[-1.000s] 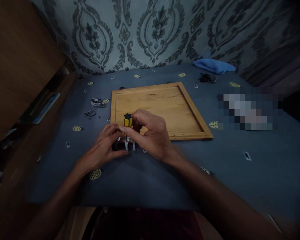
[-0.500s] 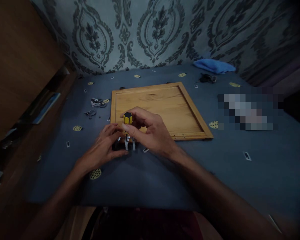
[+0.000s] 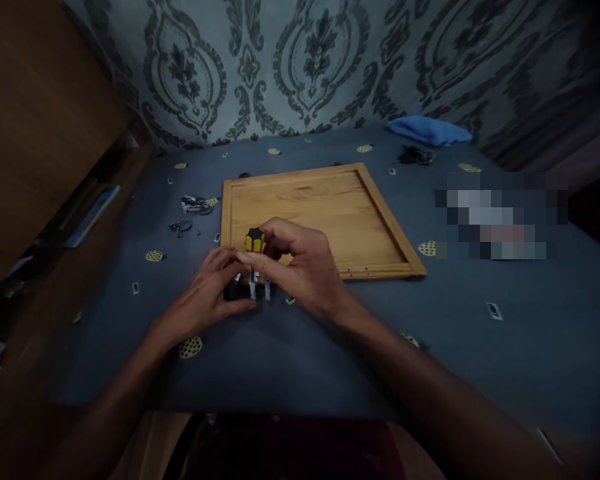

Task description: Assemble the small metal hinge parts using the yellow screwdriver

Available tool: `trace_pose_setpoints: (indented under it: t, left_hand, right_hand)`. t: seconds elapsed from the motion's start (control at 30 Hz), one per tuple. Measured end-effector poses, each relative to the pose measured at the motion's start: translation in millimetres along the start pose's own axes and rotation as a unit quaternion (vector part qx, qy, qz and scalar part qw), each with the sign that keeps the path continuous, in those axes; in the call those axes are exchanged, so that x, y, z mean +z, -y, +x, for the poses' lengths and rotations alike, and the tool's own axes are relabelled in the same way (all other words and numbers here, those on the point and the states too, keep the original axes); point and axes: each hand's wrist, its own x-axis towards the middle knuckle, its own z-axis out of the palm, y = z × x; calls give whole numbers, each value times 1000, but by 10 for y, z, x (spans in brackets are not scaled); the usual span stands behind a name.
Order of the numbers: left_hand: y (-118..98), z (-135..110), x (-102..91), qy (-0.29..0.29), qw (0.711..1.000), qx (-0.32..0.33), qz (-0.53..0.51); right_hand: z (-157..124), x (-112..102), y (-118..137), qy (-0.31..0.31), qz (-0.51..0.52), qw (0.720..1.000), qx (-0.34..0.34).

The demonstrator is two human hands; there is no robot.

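A wooden framed panel (image 3: 320, 213), like a cabinet door, lies flat on the table. At its near left corner sits a shiny metal hinge (image 3: 260, 287), partly covered by my fingers. My left hand (image 3: 207, 290) is curled about the hinge, thumb on the near side and fingers on the far side. My right hand (image 3: 300, 267) pinches a screwdriver (image 3: 255, 239) by its yellow-and-black handle. The screwdriver stands upright, its shaft pointing down at the hinge. The tip and any screw under it cannot be made out.
Loose metal hardware (image 3: 195, 204) and a small dark looped piece (image 3: 181, 227) lie left of the panel. At the back right are a blue cloth (image 3: 430, 131) and a black item (image 3: 415, 155). A wooden cabinet (image 3: 40, 133) borders the left side; a patterned wall stands behind.
My right thumb and fingers have shifted slightly around the screwdriver handle, with the thumb now reaching farther left. My left hand, the hinge and the panel stay in place.
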Motion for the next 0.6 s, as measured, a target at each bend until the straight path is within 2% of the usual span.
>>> trace_pose_setpoints:
  t: [0.1,0.23,0.33,0.5,0.6]
  left_hand:
    - [-8,0,3,2,1000,-1,6]
    - [-18,2,-10,2,1000,0,8]
    - [-16,6,-25,11,1000,3,3]
    - [-16,3,-28,11,1000,1,7]
    - [-19,-2,-10,4,1000,2,14]
  right_hand:
    - [5,-6,17,8,9,1000,7]
    - [24,-55,49,49,30,998,22]
    - [40,-88,51,68,16,997,10]
    - [53,-80,31,46,-5,998,-41]
    - [48,-63,32,32,-8,998,-47]
